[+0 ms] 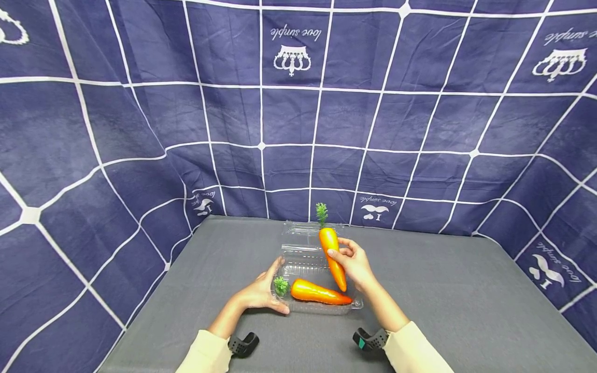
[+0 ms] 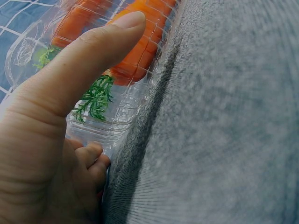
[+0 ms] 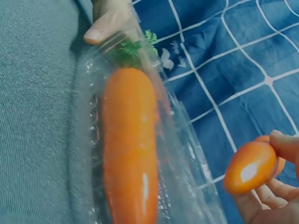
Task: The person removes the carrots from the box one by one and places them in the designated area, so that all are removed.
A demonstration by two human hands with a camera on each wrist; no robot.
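Observation:
My right hand (image 1: pixel 354 261) pinches an orange carrot (image 1: pixel 329 239) with a green leafy top, thumb on the near side and fingers behind. This carrot is tilted over the clear plastic container (image 1: pixel 298 310), leaves up and tip down. A second carrot (image 1: pixel 317 293) lies inside along the near wall, its green top (image 1: pixel 281 285) at the left end. Around the container's left end, my left hand (image 1: pixel 258 291) holds it, the thumb (image 2: pixel 107 39) along the near wall and the fingers round the end. In the right wrist view the held carrot (image 3: pixel 252 165) appears end-on, between thumb and fingers.
The container's hinged lid (image 1: pixel 300 235) lies folded back at the far side. Grey cloth covers the table (image 1: pixel 420 290). A blue curtain (image 1: pixel 233 114) with white grid lines hangs behind and at both sides. Black bands (image 1: pixel 243 344) sit on both wrists.

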